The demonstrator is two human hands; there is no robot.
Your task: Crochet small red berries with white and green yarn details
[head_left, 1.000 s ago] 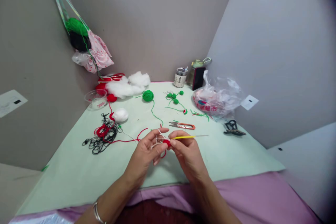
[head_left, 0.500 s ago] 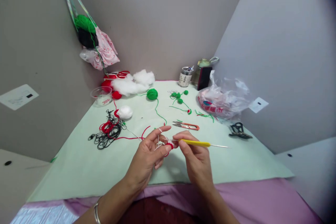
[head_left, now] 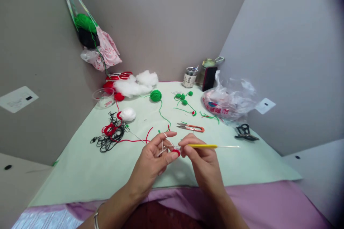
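Near the front of the table, my left hand (head_left: 152,157) pinches a small red and white crochet piece (head_left: 176,151) between thumb and fingers. White yarn (head_left: 161,148) loops round its raised index finger and runs back to a white yarn ball (head_left: 127,114). My right hand (head_left: 202,155) is closed on the yellow handle of a crochet hook (head_left: 202,146). The hook's left tip reaches the top of the piece; its other thin metal end sticks out to the right. My fingers partly cover the piece, so its stitches are hard to make out.
Orange thread snips (head_left: 197,128) lie just beyond my hands. Tangled black cord (head_left: 111,137) is at left, a green yarn ball (head_left: 156,95) and white stuffing (head_left: 133,86) behind. Small green crochet balls (head_left: 184,102), a plastic bag (head_left: 228,102) and a black claw clip (head_left: 245,133) are toward the right.
My right hand and the crochet hook have shifted slightly right and down, and the hook lies more level. The crochet piece has turned a little in my left fingers.
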